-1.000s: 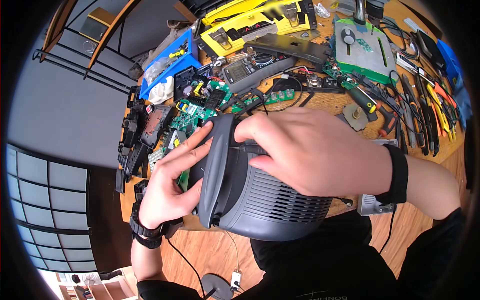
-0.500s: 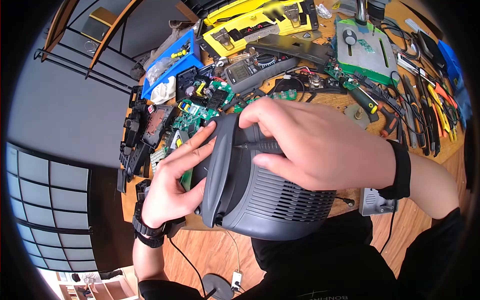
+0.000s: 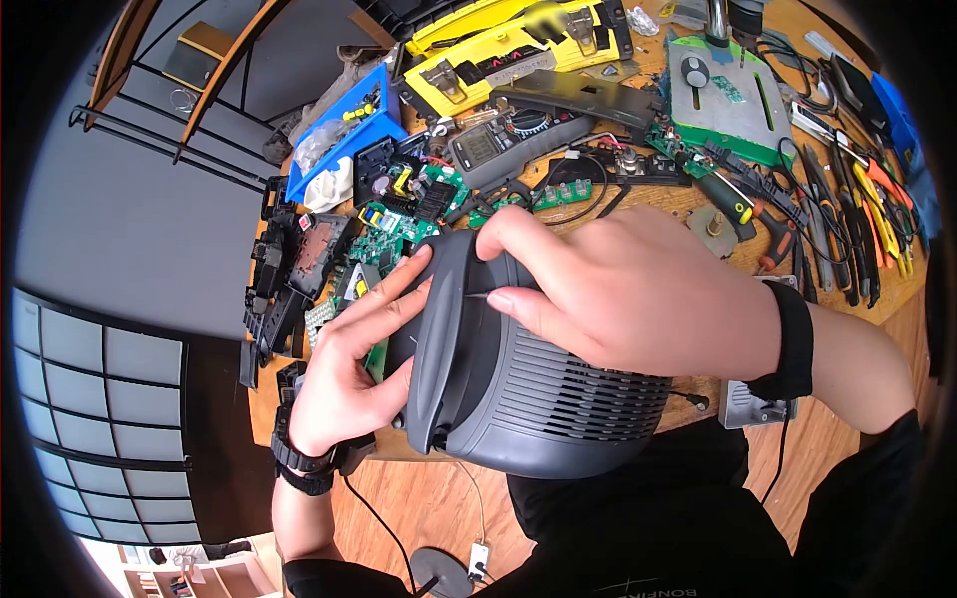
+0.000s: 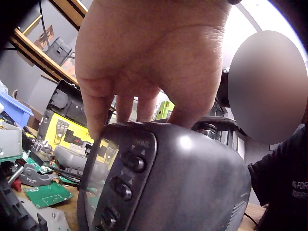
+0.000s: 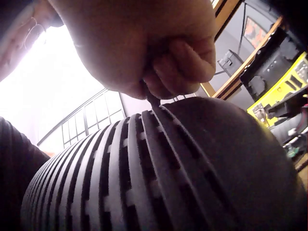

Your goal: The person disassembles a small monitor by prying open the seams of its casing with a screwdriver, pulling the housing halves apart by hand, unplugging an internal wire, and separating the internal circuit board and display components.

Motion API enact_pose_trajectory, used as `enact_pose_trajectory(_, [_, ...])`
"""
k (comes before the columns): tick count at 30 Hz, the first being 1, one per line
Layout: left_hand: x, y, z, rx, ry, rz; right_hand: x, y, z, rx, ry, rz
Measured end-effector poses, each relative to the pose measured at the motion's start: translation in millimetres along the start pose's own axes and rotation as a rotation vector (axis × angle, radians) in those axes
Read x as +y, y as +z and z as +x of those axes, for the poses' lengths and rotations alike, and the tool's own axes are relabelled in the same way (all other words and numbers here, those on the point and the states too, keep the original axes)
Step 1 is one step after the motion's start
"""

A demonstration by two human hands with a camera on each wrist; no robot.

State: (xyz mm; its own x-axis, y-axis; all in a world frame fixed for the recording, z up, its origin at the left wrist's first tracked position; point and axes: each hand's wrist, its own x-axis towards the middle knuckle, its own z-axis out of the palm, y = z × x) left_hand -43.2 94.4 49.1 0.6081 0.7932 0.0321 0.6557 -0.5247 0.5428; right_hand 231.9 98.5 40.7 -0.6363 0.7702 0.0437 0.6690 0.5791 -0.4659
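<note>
A dark grey portable television (image 3: 558, 419) has a slotted casing and a raised carry handle (image 3: 439, 349). My left hand (image 3: 349, 369) grips its screen end, fingers spread toward the top edge and thumb lower down. In the left wrist view, control buttons (image 4: 122, 187) line the front beside the screen (image 4: 101, 159). Near the handle, my right hand (image 3: 638, 289) pinches a slim dark tool (image 5: 153, 100) between thumb and curled fingers. Its thin tip (image 3: 478, 295) points at the recess beside the handle; most of the tool is hidden by the hand, and I cannot tell its kind.
Green circuit boards (image 3: 389, 224), a multimeter (image 3: 518, 140) and a blue bin (image 3: 344, 140) crowd the bench behind. A yellow case (image 3: 518, 60) and drill stand base (image 3: 728, 100) stand farther back. Pliers and other hand tools (image 3: 867, 219) lie at right.
My right thumb and fingers have shifted over the tool; its ribbed black shaft, visible half a second ago, is now mostly covered. My left hand keeps its hold on the television.
</note>
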Motion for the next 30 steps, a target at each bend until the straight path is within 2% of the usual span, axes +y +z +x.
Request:
enact_pose_trajectory(1, [-1,0,-1,0.002,-0.003,0.003,4,6,-1,-0.001,0.002,0.001])
enact_pose_trajectory(3, [-1,1,-1,0.005,-0.005,0.007,17,26,1,0.386,-0.250,0.156])
enact_pose_trajectory(4, [-1,0,-1,0.003,-0.009,-0.001,19,29,4,0.386,-0.251,0.156])
enact_pose_trajectory(6, [0,0,0,-0.001,-0.010,-0.008,23,34,5,0.557,-0.344,0.205])
enact_pose_trajectory(7, [1,0,1,0.003,-0.004,-0.005,20,27,3,0.558,-0.342,0.204])
enact_pose_trajectory(9, [1,1,1,0.006,0.002,-0.002,10,9,-4,0.162,-0.097,0.108])
enact_pose_trajectory(13, [-1,0,-1,0.002,0.001,0.006,9,11,-4,0.166,-0.088,0.072])
enact_pose_trajectory(15, [-1,0,-1,0.000,0.002,0.010,13,19,-3,0.300,-0.161,0.159])
enact_pose_trajectory(18, [0,1,0,0.002,0.004,0.006,15,24,-2,0.394,-0.199,0.207])
enact_pose_trajectory(24, [2,1,0,0.005,-0.002,0.014,6,22,-3,0.305,-0.134,0.200])
enact_pose_trajectory(28, [3,2,0,0.011,-0.016,0.006,13,29,0,0.377,-0.169,0.199])
enact_pose_trajectory(30, [3,3,1,0.013,-0.019,-0.003,25,42,6,0.663,-0.387,0.201])
